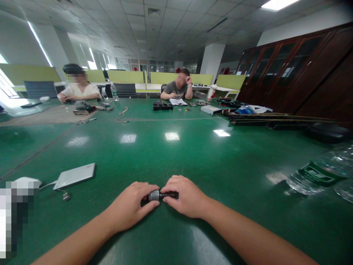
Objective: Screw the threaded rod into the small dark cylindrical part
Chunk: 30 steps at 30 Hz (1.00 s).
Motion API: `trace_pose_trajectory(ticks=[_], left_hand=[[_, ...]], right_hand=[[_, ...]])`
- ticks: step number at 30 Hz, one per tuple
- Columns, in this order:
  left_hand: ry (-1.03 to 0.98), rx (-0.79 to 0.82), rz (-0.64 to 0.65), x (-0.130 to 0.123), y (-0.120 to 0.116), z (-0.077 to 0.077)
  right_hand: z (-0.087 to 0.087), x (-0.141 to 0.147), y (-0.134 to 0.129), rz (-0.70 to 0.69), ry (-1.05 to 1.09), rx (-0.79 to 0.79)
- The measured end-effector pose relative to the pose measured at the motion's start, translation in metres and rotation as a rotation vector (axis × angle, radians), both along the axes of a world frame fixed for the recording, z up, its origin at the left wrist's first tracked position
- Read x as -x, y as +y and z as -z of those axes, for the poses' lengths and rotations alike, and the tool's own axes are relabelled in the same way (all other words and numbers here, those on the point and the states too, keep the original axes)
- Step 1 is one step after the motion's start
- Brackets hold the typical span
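Near the front of the green table, both of my hands are on a small metal part that looks like a drill chuck (154,195), lying level just above or on the tabletop. My left hand (135,202) closes round its thick grey cylinder, thumb in front and fingers behind. From the cylinder's right end runs a thin dark shaft (171,195). My right hand (186,197) pinches this shaft between thumb and fingers. The palm sides of both hands hide parts of the piece, and I cannot tell whether shaft and cylinder are one piece.
A white power bank (75,176) with a cable lies to the left. Clear plastic bottles (314,176) stand or lie at the right. Across the green table (154,147) are a black tray (162,106), papers (178,102), dark metal bars (264,119) and two seated people.
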<state>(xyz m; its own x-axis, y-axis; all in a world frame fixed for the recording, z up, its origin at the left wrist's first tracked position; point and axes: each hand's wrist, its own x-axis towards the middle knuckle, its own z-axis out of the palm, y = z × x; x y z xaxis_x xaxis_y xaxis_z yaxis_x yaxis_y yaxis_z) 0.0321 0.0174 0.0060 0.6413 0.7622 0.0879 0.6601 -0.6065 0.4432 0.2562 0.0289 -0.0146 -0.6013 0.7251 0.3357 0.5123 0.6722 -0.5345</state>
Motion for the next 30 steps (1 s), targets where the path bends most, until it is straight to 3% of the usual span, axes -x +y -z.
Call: trace_pose_trajectory(ticks=[30], left_hand=[[0.009,0.001,0.004,-0.0024,-0.0003,-0.0056]], right_hand=[[-0.0047,-0.0027,-0.0005,0.025,-0.045,0.016]])
